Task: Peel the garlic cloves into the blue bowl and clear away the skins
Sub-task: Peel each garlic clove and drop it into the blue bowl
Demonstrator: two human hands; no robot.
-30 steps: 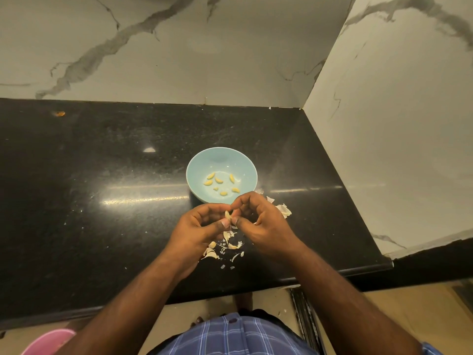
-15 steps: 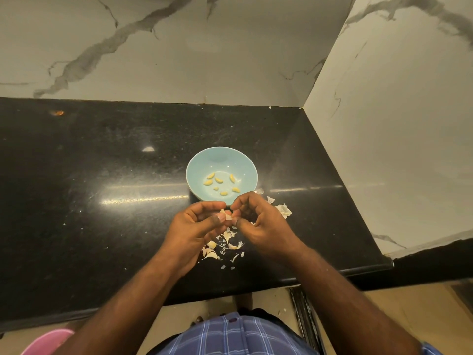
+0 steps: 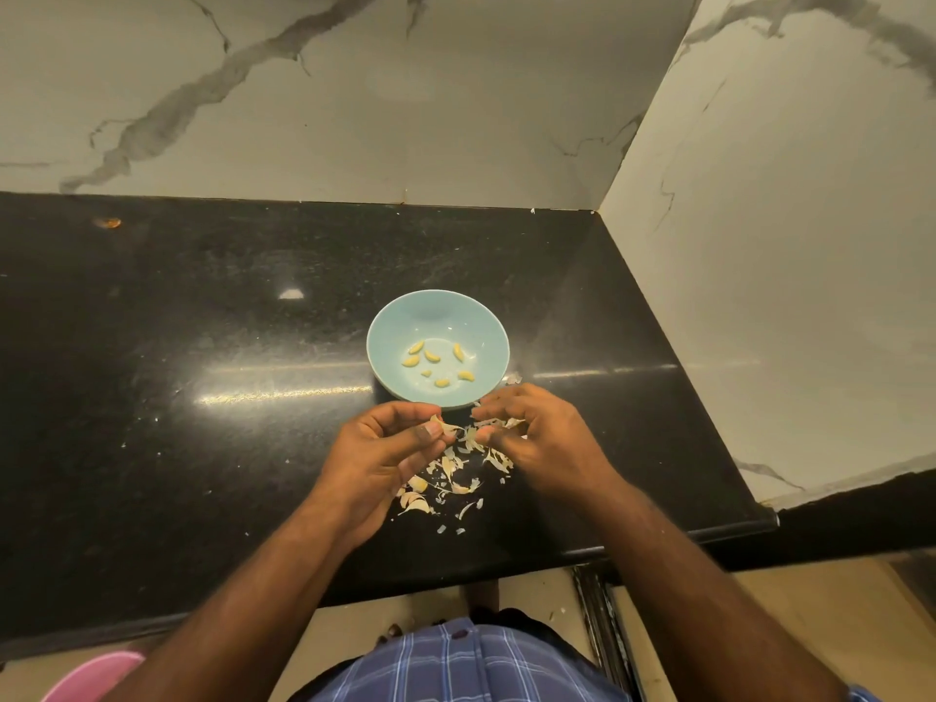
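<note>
A pale blue bowl (image 3: 395, 326) stands on the black counter (image 3: 202, 347) and holds several peeled yellow garlic cloves (image 3: 429, 355). Just in front of it, my left hand (image 3: 385, 448) pinches a garlic clove (image 3: 436, 426) between thumb and fingertips, with a strip of skin trailing off it. My right hand (image 3: 542, 443) is a little to the right, its thumb and fingers closed on a piece of garlic skin (image 3: 499, 424). Loose papery skins (image 3: 456, 473) lie scattered on the counter below and between both hands.
Marble walls close the counter at the back and on the right (image 3: 785, 245). The counter's front edge (image 3: 658, 544) runs just below my wrists. A pink object (image 3: 86, 678) shows at the bottom left, below the counter. A small orange speck (image 3: 109, 222) lies far left.
My hands were pressed together around the clove; now they have pulled apart, the right one drawing away to the right with skin. More skins lie on the counter.
</note>
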